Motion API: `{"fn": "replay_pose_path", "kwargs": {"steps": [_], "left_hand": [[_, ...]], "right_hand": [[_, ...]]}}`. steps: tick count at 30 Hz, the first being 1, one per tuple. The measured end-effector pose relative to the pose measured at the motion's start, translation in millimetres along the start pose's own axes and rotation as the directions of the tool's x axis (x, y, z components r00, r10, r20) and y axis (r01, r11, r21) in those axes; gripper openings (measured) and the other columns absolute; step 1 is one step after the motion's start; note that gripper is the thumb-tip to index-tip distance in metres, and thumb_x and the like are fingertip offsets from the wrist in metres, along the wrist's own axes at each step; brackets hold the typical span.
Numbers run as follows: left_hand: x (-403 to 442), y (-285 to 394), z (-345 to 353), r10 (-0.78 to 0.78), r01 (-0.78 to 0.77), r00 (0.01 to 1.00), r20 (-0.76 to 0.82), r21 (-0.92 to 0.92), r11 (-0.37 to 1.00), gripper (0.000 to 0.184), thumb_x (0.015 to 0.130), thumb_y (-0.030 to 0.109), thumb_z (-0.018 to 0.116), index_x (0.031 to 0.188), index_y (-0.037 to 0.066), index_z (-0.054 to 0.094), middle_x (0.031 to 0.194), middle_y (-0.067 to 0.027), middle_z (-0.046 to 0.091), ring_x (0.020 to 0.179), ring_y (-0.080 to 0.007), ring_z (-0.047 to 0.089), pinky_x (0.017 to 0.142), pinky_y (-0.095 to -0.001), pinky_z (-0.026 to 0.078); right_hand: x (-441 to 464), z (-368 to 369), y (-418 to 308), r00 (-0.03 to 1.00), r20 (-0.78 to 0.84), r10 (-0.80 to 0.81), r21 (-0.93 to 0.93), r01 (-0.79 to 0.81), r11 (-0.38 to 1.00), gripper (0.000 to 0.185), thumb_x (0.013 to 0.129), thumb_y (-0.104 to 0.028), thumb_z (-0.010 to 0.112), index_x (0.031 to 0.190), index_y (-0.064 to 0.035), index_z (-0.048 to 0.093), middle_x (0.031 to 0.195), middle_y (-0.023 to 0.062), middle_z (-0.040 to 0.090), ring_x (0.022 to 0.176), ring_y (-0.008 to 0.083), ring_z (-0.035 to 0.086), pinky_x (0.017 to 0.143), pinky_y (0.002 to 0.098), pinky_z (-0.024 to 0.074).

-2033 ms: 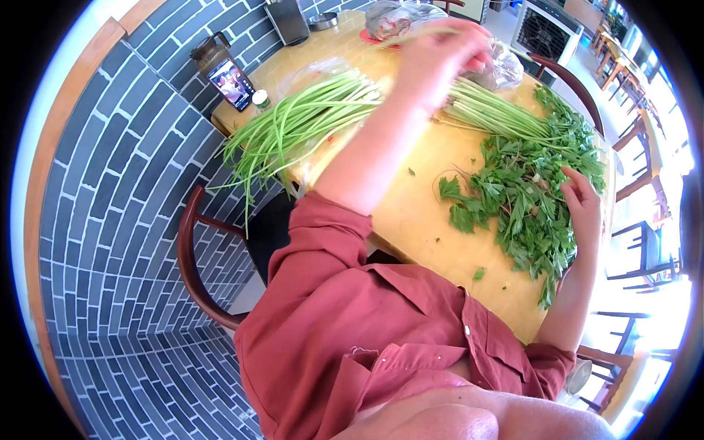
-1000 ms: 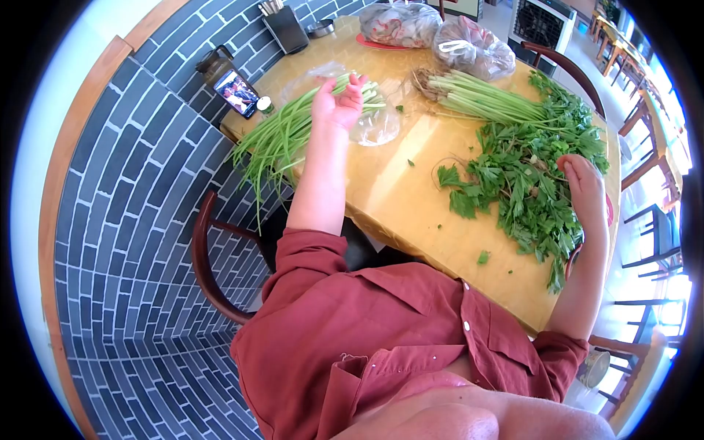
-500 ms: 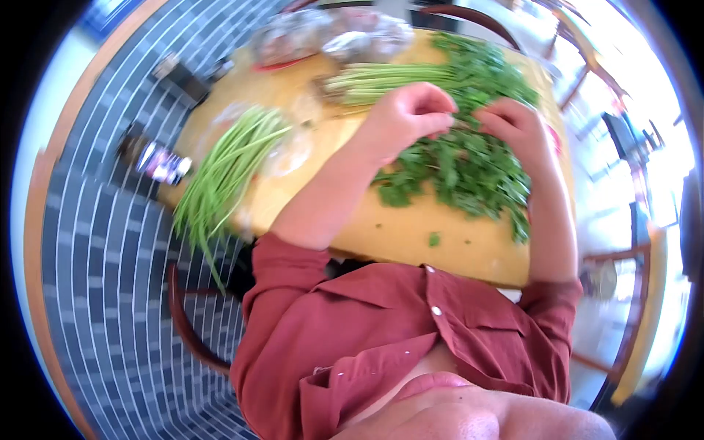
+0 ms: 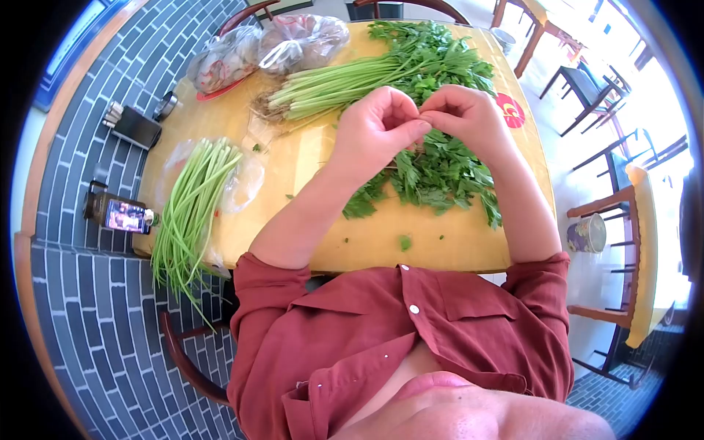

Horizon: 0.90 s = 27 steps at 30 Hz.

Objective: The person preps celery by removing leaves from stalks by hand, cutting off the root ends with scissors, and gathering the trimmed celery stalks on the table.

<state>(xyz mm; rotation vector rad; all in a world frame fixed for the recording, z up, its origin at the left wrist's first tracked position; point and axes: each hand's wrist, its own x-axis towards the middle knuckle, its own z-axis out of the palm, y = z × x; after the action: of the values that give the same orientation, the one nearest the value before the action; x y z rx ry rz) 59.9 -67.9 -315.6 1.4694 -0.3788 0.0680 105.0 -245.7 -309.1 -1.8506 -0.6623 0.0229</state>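
Over a heap of green leaves [image 4: 444, 176], my left hand [image 4: 378, 132] and my right hand [image 4: 466, 117] meet fingertip to fingertip. Both are closed in a pinch, and whatever lies between the fingers is too small or hidden to make out. Just beyond them lies a bunch of leafy celery [image 4: 337, 84], its pale stalks and roots to the left and its leaves to the right. A bundle of celery stalks [image 4: 194, 191] without leaves rests on a clear plastic bag [image 4: 246, 183] at the table's left, its thin ends hanging past the edge.
Knotted plastic bags [image 4: 304, 40] stand at the back of the yellow table [image 4: 440, 253], one on a red plate [image 4: 220, 89]. A lit phone [image 4: 126, 217] and a dark holder [image 4: 136, 126] line the left wall. Chairs [image 4: 587, 95] stand to the right.
My hands have come together from a small gap until their fingertips meet. The whole view has shifted, so the table sits further left and lower, and the picture is sharper.
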Motion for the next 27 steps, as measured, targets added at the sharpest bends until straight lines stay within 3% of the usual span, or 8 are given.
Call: {"fn": "replay_pose_path", "kwargs": {"steps": [10,13,16,19,21,23,25,27], "left_hand": [[1.8,-10.7,-0.5,-0.029,0.028,1.000,-0.004,-0.099,0.995,0.013,0.080,0.004,0.067,0.083,0.002,0.055,0.075,-0.0036,0.061,0.065,-0.0098,0.061,0.058,-0.0197,0.048],[3.6,-7.1,-9.3,-0.064,0.081,0.983,0.172,-0.098,0.992,0.011,0.080,0.003,0.066,0.082,0.002,0.055,0.075,-0.0041,0.061,0.065,-0.0104,0.061,0.057,-0.0201,0.048],[7.2,3.3,-26.3,-0.093,0.086,0.938,0.334,0.036,0.996,0.009,0.082,0.002,0.064,0.081,0.003,0.055,0.073,-0.0046,0.061,0.064,-0.0111,0.061,0.056,-0.0212,0.049],[21.7,0.4,-51.6,-0.108,0.079,0.973,0.206,0.147,0.986,0.006,0.082,0.003,0.062,0.080,0.002,0.057,0.072,-0.0056,0.062,0.066,-0.0123,0.063,0.056,-0.0223,0.050],[41.6,-7.2,-80.3,-0.081,0.048,0.996,0.038,0.533,0.845,0.004,0.083,0.004,0.061,0.085,0.001,0.062,0.076,-0.0079,0.066,0.068,-0.0129,0.064,0.058,-0.0230,0.051],[66.5,-21.2,-114.5,0.003,0.072,0.996,-0.092,0.797,0.600,0.012,0.084,0.007,0.059,0.093,0.002,0.065,0.084,-0.0099,0.068,0.070,-0.0157,0.066,0.064,-0.0265,0.052],[88.4,-32.2,-148.6,0.074,0.061,0.993,-0.088,0.949,0.310,0.018,0.084,0.010,0.056,0.100,0.006,0.066,0.089,-0.0103,0.068,0.075,-0.0185,0.066,0.070,-0.0300,0.051],[111.6,-55.5,-181.0,-0.025,0.075,0.997,-0.071,0.966,0.246,0.025,0.084,0.007,0.052,0.105,0.011,0.064,0.097,-0.0116,0.066,0.088,-0.0241,0.064,0.078,-0.0334,0.049]], "right_hand": [[2.9,0.2,8.5,1.000,-0.010,-0.014,0.002,0.014,1.000,0.012,0.077,-0.012,0.069,0.083,-0.0022,0.066,0.070,-0.0008,0.062,0.063,0.0037,0.054,0.057,0.0188,0.0433],[2.3,-4.5,7.4,0.993,0.116,0.019,0.119,-0.033,0.992,0.015,0.078,-0.013,0.070,0.087,-0.0016,0.065,0.075,-0.0002,0.063,0.066,0.0047,0.056,0.060,0.0193,0.0447],[2.5,-14.7,4.9,0.970,0.242,0.003,0.194,-0.052,0.980,0.018,0.080,-0.016,0.069,0.090,-0.0014,0.065,0.080,0.0004,0.064,0.070,0.0062,0.057,0.063,0.0204,0.0458],[3.7,-21.0,3.6,0.977,0.211,0.012,0.173,-0.049,0.984,0.019,0.082,-0.019,0.066,0.091,-0.0017,0.065,0.079,0.0005,0.064,0.070,0.0068,0.057,0.064,0.0208,0.0456],[5.1,-23.2,4.2,0.987,0.154,0.045,0.127,-0.065,0.990,0.020,0.083,-0.021,0.065,0.090,-0.0020,0.065,0.077,0.0005,0.063,0.069,0.0066,0.057,0.063,0.0205,0.0448],[7.2,-21.8,6.3,0.990,0.104,0.091,0.068,-0.098,0.993,0.020,0.084,-0.022,0.064,0.089,-0.0023,0.065,0.075,0.0005,0.063,0.069,0.0062,0.056,0.062,0.0200,0.0438],[6.8,-20.2,5.4,0.991,0.115,0.068,0.041,-0.073,0.996,0.020,0.084,-0.022,0.065,0.088,-0.0025,0.066,0.073,-0.0002,0.062,0.067,0.0054,0.055,0.060,0.0200,0.0425],[5.7,-19.9,5.9,0.990,0.126,0.057,0.029,-0.061,0.998,0.019,0.083,-0.022,0.065,0.087,-0.0027,0.066,0.071,-0.0010,0.060,0.065,0.0050,0.053,0.059,0.0204,0.0416]]}}
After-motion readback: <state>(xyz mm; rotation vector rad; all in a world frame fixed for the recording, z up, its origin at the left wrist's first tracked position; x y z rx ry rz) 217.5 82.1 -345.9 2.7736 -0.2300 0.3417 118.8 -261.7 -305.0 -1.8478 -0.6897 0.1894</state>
